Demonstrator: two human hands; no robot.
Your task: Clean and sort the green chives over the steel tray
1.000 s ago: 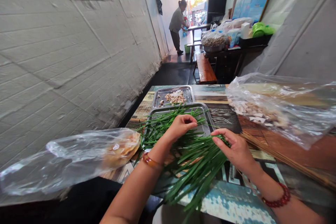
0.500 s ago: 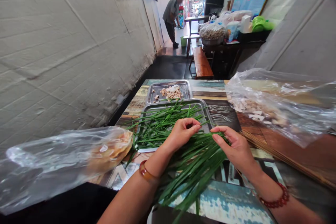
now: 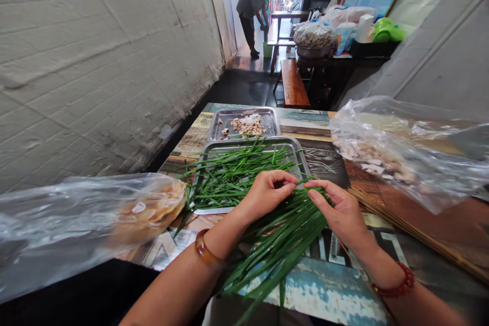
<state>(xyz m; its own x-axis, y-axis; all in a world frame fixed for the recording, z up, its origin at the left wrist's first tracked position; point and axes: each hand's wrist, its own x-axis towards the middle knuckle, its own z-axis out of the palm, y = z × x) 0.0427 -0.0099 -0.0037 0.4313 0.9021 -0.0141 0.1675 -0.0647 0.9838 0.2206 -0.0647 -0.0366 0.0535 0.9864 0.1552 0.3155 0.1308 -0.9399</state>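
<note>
A long bunch of garlic chives [image 3: 278, 239] fans out toward me across the table's near edge and hangs over it. At the bunch's far end, my left hand [image 3: 267, 193] pinches the chives between thumb and fingertips. Close beside it on the right, my right hand [image 3: 338, 209] is closed on the same end, its thumb and forefinger pressed on the stems. A thin stick runs down from under the right hand; its upper end is hidden. Just beyond my hands, a metal tray [image 3: 250, 143] holds more loose chives [image 3: 229, 175].
A second tray [image 3: 214, 125] carries chopped pale pieces [image 3: 250, 125]. Plastic bags with food lie left [image 3: 148, 209] and right [image 3: 385, 158]. Bamboo skewers [image 3: 412, 232] lie at right. Farther off are a bench [image 3: 293, 84], a loaded table and a person [image 3: 252, 7] bending over a green bucket [image 3: 267, 50].
My hands have come together, so the left fingertips now meet the chives at the right hand. The view has shifted slightly. The person behind has lowered their arms toward the bucket.
</note>
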